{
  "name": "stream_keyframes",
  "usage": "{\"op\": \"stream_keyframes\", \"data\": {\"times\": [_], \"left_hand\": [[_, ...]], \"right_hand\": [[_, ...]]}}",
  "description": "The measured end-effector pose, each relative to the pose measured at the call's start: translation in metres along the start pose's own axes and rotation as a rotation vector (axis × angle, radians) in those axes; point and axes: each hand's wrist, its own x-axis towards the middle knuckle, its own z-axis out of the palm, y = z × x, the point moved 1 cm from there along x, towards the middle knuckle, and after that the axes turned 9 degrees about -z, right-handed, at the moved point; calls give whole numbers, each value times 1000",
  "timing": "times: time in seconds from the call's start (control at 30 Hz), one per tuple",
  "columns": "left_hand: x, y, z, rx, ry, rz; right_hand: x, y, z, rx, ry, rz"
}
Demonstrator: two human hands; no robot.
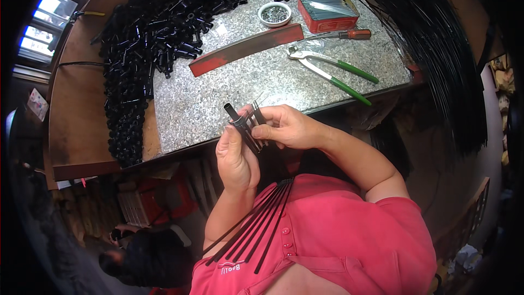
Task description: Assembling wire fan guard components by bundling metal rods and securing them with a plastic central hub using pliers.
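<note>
My left hand [236,158] grips a short black plastic tube [236,118] with several thin black rods [256,224] running from it down across my red shirt. My right hand [286,127] pinches the upper ends of the rods [256,114] right beside the tube's mouth. Both hands are held just in front of the near edge of the speckled stone slab [229,93].
A large heap of black tubes [147,49] curves round the slab's left and far sides. On the slab lie green-handled pliers [333,71], a screwdriver [349,34], a red flat bar [245,48], a white bowl [274,13] and a red tin [327,10]. Long black rods [442,49] hang at right. Another person [142,257] crouches lower left.
</note>
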Motion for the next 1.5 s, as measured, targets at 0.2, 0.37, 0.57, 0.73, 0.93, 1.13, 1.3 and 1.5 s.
{"op": "stream_keyframes", "data": {"times": [0.2,0.37,0.57,0.73,0.93,1.13,1.3,1.5], "left_hand": [[2,-1,5,42,10,35],[3,1,2,14,41,34],[6,1,-1,-18,50,-5],[8,3,2,-5,-23,-43],[5,1,0,63,-22,-23],[5,-1,4,95,-13,-44],[4,-1,5,90,21,-13],[9,-2,0,135,123,54]], "right_hand": [[2,-3,-4,16,7,-6],[2,-12,1,-7,37,-32],[4,-6,-7,-1,-44,13],[4,-8,-9,0,-47,12],[6,-4,-12,26,-101,22],[3,-5,-17,59,-142,56],[4,-5,-13,25,-123,40],[0,-9,5,-342,75,-174]]}}
